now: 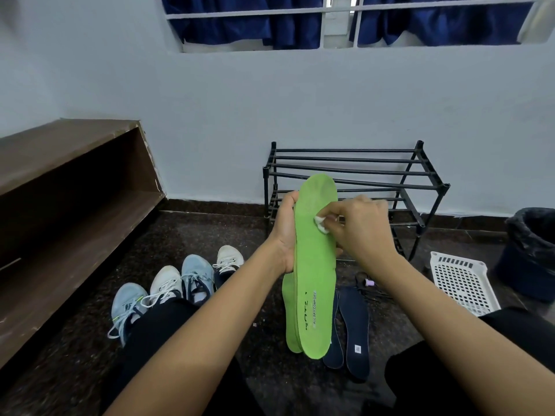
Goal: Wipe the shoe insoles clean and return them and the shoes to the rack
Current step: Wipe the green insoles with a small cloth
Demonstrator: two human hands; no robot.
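Before the black rack (390, 172), green insole (315, 265) and right hand (360, 226) hide its bars.

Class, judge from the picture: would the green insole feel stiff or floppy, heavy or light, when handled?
Probably stiffish: the green insole stands nearly straight with the left hand gripping only one edge. Likely light: one hand holds it. Thin, so rubbing may flex it.

Between pale laced sneakers (196, 276) at lower left and a white perforated plastic basket (464, 283) at lower right, dark speckled floor (192, 232) runs open to the black tubular shoe rack (354, 159) at centre.
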